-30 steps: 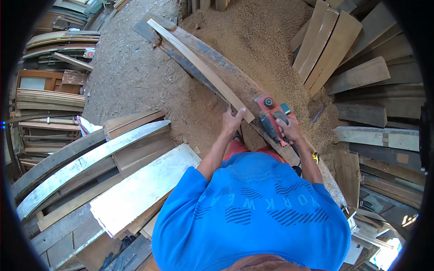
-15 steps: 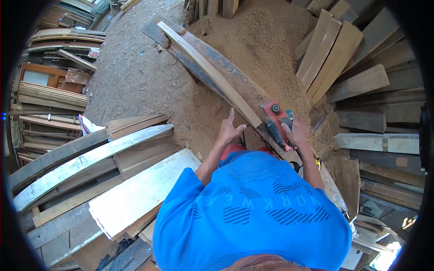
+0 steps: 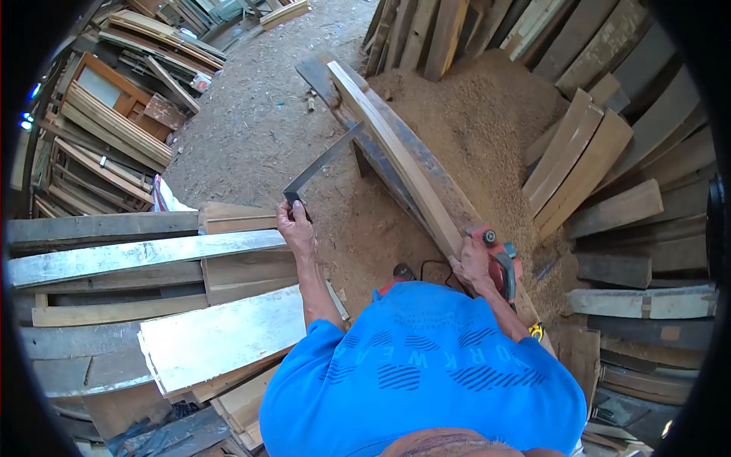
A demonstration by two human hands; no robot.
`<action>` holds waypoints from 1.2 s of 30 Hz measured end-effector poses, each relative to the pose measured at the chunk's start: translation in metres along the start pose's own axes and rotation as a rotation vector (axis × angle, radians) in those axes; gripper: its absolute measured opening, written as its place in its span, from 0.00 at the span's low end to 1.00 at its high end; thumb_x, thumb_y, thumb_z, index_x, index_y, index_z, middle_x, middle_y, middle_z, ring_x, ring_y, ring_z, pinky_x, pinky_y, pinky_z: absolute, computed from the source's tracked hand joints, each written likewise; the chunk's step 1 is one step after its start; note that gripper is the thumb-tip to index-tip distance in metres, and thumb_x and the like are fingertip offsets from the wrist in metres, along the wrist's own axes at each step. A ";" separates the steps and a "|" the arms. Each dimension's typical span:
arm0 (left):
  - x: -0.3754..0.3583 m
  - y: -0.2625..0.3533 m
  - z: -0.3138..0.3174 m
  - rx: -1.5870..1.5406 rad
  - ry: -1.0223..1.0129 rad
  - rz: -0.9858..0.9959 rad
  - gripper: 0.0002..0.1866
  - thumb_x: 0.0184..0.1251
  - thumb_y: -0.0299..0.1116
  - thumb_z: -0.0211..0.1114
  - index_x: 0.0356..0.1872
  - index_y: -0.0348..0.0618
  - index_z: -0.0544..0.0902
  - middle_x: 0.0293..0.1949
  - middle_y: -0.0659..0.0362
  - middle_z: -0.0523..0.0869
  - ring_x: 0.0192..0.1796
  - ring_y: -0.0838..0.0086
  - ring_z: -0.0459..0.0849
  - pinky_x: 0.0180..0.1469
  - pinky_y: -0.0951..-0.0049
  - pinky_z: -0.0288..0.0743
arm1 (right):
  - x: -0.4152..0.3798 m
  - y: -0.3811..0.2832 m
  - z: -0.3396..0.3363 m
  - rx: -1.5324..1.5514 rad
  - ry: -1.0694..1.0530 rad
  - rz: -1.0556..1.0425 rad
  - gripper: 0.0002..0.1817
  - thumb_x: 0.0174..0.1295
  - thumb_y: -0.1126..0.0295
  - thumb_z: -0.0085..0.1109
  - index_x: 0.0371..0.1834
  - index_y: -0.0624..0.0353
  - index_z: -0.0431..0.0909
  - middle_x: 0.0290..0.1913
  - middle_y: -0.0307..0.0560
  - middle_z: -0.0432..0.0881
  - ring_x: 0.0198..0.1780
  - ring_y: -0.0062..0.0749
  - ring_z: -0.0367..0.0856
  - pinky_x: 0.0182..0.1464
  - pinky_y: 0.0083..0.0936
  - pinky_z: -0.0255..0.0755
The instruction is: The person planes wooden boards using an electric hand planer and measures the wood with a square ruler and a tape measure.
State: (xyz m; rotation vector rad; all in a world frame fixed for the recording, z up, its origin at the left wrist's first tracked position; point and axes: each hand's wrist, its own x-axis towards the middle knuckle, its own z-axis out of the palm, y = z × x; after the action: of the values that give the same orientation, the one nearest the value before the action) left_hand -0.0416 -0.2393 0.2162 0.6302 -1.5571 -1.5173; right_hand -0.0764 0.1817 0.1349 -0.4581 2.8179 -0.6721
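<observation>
My left hand is out to the left, fingers closed around the dark handle of a try square. The square's long metal blade slants up towards a light wooden strip. That strip lies lengthwise along a worn plank bench. Its near end is gripped by my right hand, whose fingertips are partly hidden. Right beside this hand, a red electric planer rests on the bench.
Sawdust is heaped on the ground beyond the bench. Boards lean on the right. Stacked planks and a white panel lie at the left. A yellow tape measure is near my right forearm, and a dark cord loops by my feet.
My left hand, empty before, has swung left and now holds the try square. My right hand has left the planer for the strip's near end. The view has shifted.
</observation>
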 end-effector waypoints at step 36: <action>0.005 0.126 0.150 -0.246 -0.317 0.061 0.08 0.79 0.31 0.65 0.51 0.38 0.82 0.42 0.62 0.88 0.44 0.83 0.84 0.48 0.76 0.79 | 0.079 -0.269 -0.195 0.622 0.537 -0.649 0.31 0.53 0.60 0.80 0.47 0.64 0.68 0.39 0.52 0.68 0.38 0.43 0.71 0.39 0.39 0.69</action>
State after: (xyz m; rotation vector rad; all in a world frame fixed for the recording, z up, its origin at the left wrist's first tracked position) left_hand -0.1439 -0.1457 0.3538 0.2065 -1.5675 -1.7913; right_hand -0.1353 0.0048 0.4212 -1.2151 2.6287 -1.9698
